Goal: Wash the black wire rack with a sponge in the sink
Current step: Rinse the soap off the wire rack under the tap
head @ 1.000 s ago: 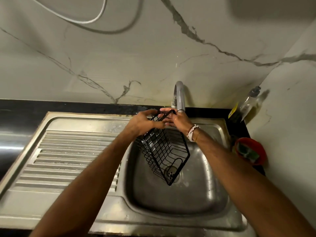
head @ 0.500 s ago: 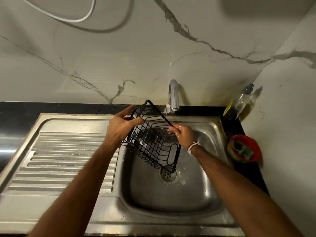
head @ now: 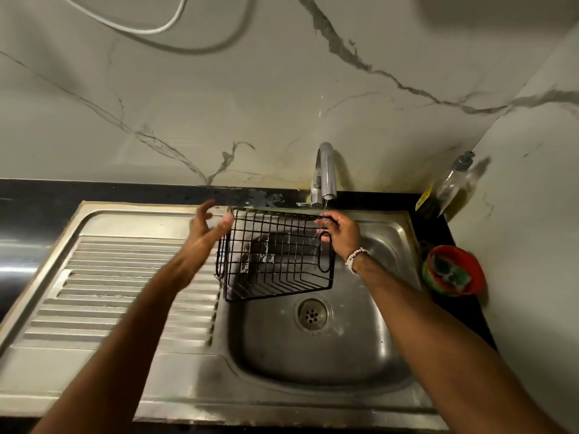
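The black wire rack [head: 275,255] hangs over the steel sink basin [head: 316,355], tipped on its side under the tap [head: 326,170]. My right hand [head: 343,234] grips the rack's upper right rim near the oval handle loop. My left hand [head: 208,228] is beside the rack's left edge with fingers spread, the thumb tip just at the rim, not curled round it. A green sponge [head: 451,274] lies in a red bowl [head: 470,267] on the counter at the right.
A ribbed steel drainboard [head: 103,286] lies left of the basin. A clear dish-soap bottle [head: 451,183] stands in the back right corner against the marble wall. The drain [head: 311,314] sits in the basin's middle. A white cable [head: 141,23] hangs on the wall above.
The rack has been turned so its long side lies level. My left hand let go of the rim and opened. My right hand shifted up to grip the upper right rim.
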